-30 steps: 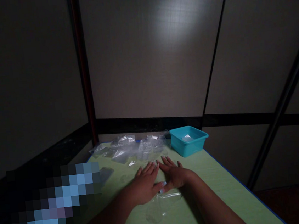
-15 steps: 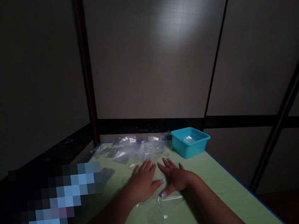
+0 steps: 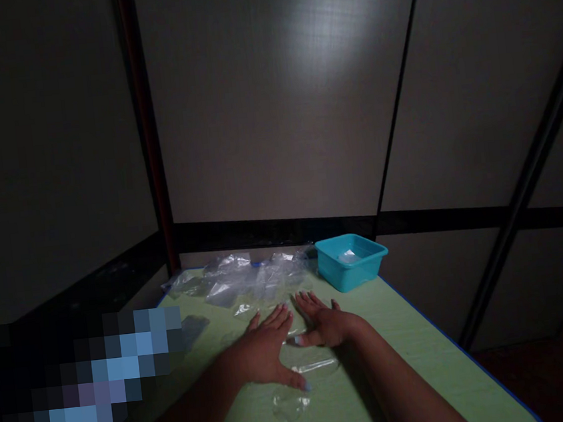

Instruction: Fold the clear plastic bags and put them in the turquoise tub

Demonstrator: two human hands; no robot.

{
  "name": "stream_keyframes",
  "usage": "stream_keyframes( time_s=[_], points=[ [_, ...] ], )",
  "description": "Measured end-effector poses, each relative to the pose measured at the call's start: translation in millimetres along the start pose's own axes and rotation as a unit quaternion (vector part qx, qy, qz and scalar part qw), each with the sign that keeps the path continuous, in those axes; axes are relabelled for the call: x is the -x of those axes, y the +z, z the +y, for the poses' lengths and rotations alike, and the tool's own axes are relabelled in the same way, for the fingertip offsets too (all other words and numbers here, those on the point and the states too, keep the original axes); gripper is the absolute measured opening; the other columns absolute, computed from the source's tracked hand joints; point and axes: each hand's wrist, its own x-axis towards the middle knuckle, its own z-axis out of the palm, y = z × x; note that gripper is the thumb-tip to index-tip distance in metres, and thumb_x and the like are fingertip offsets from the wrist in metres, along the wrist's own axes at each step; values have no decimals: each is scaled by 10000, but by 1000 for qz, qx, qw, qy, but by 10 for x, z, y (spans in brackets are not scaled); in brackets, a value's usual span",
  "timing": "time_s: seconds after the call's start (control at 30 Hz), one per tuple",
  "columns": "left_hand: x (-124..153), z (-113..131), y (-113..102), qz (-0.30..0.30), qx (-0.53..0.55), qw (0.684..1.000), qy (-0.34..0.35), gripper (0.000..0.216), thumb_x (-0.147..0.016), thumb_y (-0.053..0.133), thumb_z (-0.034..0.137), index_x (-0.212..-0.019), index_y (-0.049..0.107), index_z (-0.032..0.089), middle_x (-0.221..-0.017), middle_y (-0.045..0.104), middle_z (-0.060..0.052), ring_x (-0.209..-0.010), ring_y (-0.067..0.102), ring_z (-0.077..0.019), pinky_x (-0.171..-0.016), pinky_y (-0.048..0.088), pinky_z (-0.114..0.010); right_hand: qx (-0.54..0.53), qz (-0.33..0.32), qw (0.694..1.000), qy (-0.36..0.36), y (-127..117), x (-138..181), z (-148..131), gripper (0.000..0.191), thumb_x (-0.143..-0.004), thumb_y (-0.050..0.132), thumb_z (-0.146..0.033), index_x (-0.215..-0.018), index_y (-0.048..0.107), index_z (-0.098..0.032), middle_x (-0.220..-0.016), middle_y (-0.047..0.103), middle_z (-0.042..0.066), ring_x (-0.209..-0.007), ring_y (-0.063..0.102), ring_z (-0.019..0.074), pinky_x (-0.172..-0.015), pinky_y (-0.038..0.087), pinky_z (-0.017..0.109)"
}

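My left hand lies flat on a thin sheet of clear plastic, perhaps a bag, its fingers spread and its thumb pointing right. Just to the right, my right hand also presses flat on the plastic with fingers apart, a little farther from me. Its thumb reaches left, beyond the left thumb. A glossy crease shows between and below the two thumbs. Part of the sheet is hidden under both palms, and its edges are hard to make out against the green table.
Crumpled clear plastic bags spread along the table's far edge. A turquoise basin stands at the far right corner, with something whitish inside. A greyish flat piece lies at the left edge, beside a pixelated area. Dark panels rise behind.
My right hand has slid slightly forward, and its thumb is now beyond the left thumb. The left thumb has swung down toward me. The whole view has shifted a little.
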Motion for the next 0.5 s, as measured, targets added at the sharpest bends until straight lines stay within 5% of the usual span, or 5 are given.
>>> stream_keyframes(
  time_s=[0.2,0.5],
  points=[
    [34,25,4,-25,3,1000,5,1160,-489,569,717,-1378,43,188,-1421,-57,-130,-1299,-54,-296,-1011,19,-531,27,30,997,61,37,-31,-10,702,-793,148,-650,-1360,-73,-300,-1435,-111,17,-1295,-132,229,-942,-57,602],
    [39,66,-17,1,15,1000,-15,1090,-556,479,753,-1377,20,202,-1428,-35,-119,-1306,-27,-281,-1011,21,-526,43,58,992,102,67,-86,74,628,-831,142,-583,-1361,-57,-312,-1434,-124,36,-1295,-126,221,-938,1,617]
  ],
)
